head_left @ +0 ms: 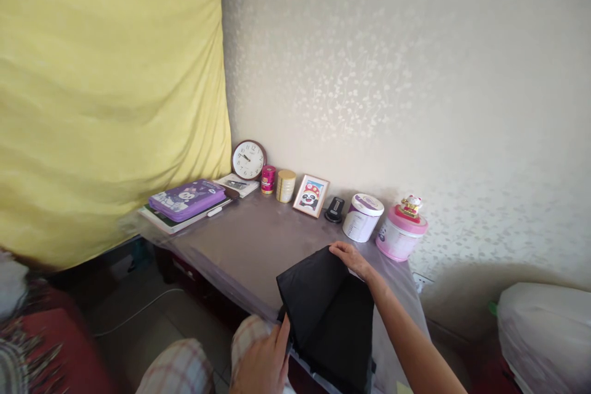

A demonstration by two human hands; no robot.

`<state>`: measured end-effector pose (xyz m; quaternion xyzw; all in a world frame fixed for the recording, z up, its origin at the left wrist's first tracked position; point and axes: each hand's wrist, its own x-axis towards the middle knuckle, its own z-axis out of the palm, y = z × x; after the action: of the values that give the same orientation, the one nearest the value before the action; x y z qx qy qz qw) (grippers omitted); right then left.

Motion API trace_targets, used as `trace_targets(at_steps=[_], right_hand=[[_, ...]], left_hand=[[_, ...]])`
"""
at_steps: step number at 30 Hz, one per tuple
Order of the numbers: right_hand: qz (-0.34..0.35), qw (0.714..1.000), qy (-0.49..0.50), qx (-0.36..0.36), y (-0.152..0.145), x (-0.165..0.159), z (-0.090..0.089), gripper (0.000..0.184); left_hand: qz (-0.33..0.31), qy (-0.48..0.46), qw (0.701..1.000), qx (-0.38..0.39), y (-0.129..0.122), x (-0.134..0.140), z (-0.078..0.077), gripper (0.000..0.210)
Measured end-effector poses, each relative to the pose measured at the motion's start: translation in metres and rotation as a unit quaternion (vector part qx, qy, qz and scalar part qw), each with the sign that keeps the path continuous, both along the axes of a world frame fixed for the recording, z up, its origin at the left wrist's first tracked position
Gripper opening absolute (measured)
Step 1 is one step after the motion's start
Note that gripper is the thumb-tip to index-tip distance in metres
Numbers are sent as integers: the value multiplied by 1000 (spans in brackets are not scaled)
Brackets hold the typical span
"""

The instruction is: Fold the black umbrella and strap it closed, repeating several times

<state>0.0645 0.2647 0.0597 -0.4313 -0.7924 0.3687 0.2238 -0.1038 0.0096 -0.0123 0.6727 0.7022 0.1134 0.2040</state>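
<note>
A black, folded fabric item [330,320] with stiff-looking, straight edges lies over the front right of the table, tilted toward me. Its exact kind I cannot make out; one panel is raised from the other. My right hand [349,257] pinches the upper corner of that raised panel between thumb and fingers. At the lower left edge, my left hand [265,357] grips the same black item, its thumb side against the fabric. Some of the left fingers are hidden behind the item.
On the covered table [231,246] stand a clock [249,160], a pink tin [268,180], a yellowish jar [285,186], a panda picture frame [311,196], a black device [334,210], a white tub [363,218] and a pink-lidded tub [399,235]. A purple case [187,199] lies left.
</note>
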Motion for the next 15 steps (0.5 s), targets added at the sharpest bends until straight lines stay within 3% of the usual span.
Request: trace_targets(at_steps=[7,11,15], right_hand=[[-44,995,-71,47,9,-10,-12,20],[-59,991,-103,69,10,-12,-16,19],[-74,986,-126,85,8,-13,-19,17]], left_hand=[[29,5,1000,-8,-1,5,-8,60],[36,-15,999,-8,-3,7,3,66],[-5,-22,1000,-8,-3,6,16,76]])
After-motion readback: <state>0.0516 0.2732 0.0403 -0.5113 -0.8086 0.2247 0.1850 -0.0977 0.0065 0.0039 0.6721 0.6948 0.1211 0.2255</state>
